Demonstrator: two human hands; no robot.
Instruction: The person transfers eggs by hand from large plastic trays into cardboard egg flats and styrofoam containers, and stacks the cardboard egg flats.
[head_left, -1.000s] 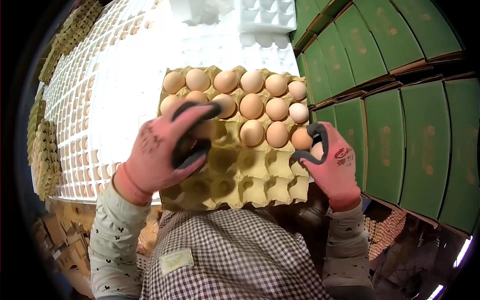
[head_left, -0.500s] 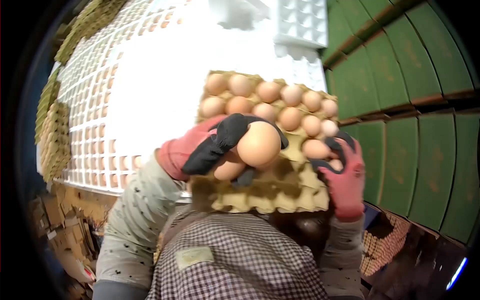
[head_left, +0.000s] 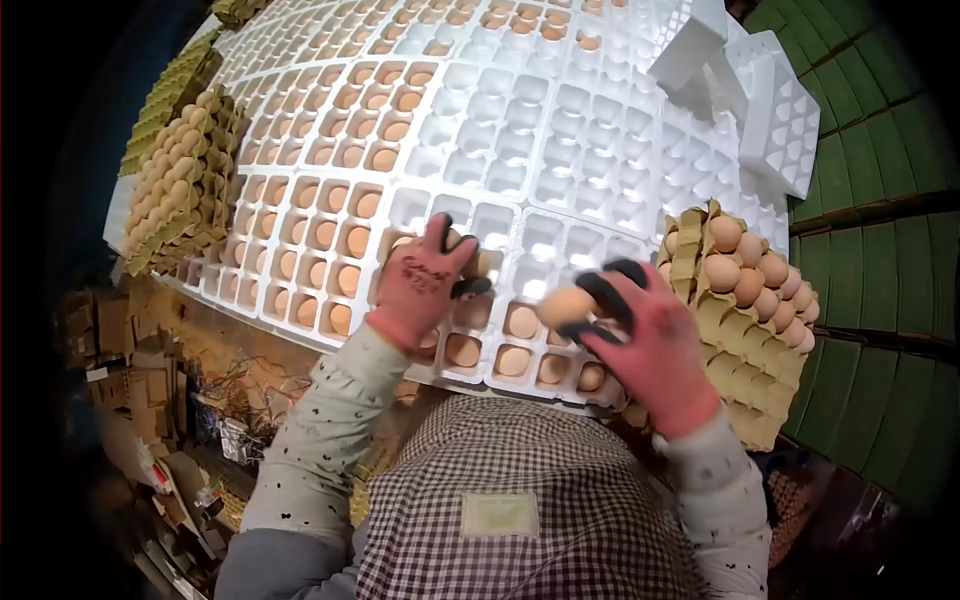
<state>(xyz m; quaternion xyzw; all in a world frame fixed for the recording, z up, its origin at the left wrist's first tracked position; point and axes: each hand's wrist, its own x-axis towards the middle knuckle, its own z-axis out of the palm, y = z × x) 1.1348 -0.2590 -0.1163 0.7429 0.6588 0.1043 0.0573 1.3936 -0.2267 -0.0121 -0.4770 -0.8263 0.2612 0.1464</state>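
Note:
My left hand [head_left: 420, 285], in a red glove with black fingertips, reaches down into a white foam egg tray [head_left: 519, 208]. Its fingers are bent around an egg, mostly hidden by the glove. To the right, my right hand [head_left: 640, 335] grips a brown egg [head_left: 566, 307] between its black fingertips, just above the tray cells. Below it, eggs sit in the near cells, one of them a pale egg [head_left: 513, 360]. Right of this hand, a stack of pulp egg trays [head_left: 750, 385] carries brown eggs [head_left: 748, 286] in its far part; the near cups are bare.
More foam trays stretch across the table, many cells filled at the left. Pulp trays of eggs [head_left: 180, 180] stand at the left edge. Foam pieces [head_left: 780, 120] lie at the far right. Green boxes [head_left: 870, 280] line the right side. Cardboard scraps [head_left: 140, 370] lie at lower left.
Both hands have moved from the pulp tray to the foam tray as the view turned left. The pulp stack now sits farther right. My right hand has lifted an egg away from it.

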